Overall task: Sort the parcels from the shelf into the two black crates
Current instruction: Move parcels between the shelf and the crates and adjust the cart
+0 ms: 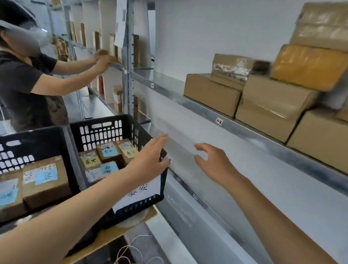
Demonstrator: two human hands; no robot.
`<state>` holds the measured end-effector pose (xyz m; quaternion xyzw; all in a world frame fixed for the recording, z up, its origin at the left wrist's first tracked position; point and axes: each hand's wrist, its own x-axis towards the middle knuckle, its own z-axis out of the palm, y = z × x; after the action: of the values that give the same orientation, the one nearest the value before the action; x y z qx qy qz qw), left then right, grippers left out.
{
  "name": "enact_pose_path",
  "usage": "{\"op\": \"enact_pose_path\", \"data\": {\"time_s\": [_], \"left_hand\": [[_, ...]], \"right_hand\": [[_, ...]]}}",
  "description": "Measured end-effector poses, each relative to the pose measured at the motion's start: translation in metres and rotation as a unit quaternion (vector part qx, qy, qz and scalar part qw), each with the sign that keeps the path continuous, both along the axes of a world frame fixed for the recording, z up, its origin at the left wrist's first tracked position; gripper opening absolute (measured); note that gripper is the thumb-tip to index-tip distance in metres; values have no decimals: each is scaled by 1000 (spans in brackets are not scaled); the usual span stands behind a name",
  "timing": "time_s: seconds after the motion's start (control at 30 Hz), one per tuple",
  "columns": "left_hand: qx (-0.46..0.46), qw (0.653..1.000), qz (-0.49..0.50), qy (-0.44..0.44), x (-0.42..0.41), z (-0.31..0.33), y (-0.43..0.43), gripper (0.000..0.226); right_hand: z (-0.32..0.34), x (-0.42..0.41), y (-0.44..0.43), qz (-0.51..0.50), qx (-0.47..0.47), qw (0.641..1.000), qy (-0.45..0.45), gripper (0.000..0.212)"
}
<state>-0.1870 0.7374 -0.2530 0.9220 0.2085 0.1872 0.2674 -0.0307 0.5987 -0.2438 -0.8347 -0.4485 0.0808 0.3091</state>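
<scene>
Closest to you, loose string (135, 260) lies tangled below the cardboard sheet (94, 246) that carries both black crates. Your left hand (151, 157) is over the near corner of the right crate (105, 125), fingers straight, gripping nothing. The blur makes it hard to say whether it touches the rim. Your right hand (214, 165) is just beside it, spread and holding nothing, in the open bay under the shelf edge (253, 137). That bay leaves room ahead of both hands.

The right crate stands against the shelving and holds small labelled boxes (107, 153). A white paper sign (141, 194) hangs on its side. The left crate (19, 136) sits just beside it with two bigger boxes (45, 179) inside.

The parcels (273, 107) are stacked on the shelf above and to the right of your right hand. Farther left, beyond the steel upright (128, 63), another person (21, 78) reaches into the neighbouring rack.
</scene>
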Motion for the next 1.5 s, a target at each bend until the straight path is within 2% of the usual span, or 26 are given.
{"op": "enact_pose_path", "data": {"time_s": [0.47,0.63,1.0,1.13,1.3,1.5], "left_hand": [[33,979,-201,-22,33,54,-181,63],[25,962,-269,-40,30,74,-226,62],[3,910,-408,-73,13,104,-343,58],[-27,892,-446,-69,5,100,-379,60],[-32,890,-451,-65,-6,97,-409,56],[-41,885,-459,-70,2,115,-444,60]], "right_hand": [[51,-39,-226,-203,11,978,-48,47],[73,-66,-286,-279,30,959,-47,45],[110,-153,-410,-427,-17,899,-94,40],[111,-179,-438,-453,-23,888,-81,44],[110,-194,-464,-463,-42,881,-91,43],[113,-189,-509,-476,-9,876,-81,43]]}}
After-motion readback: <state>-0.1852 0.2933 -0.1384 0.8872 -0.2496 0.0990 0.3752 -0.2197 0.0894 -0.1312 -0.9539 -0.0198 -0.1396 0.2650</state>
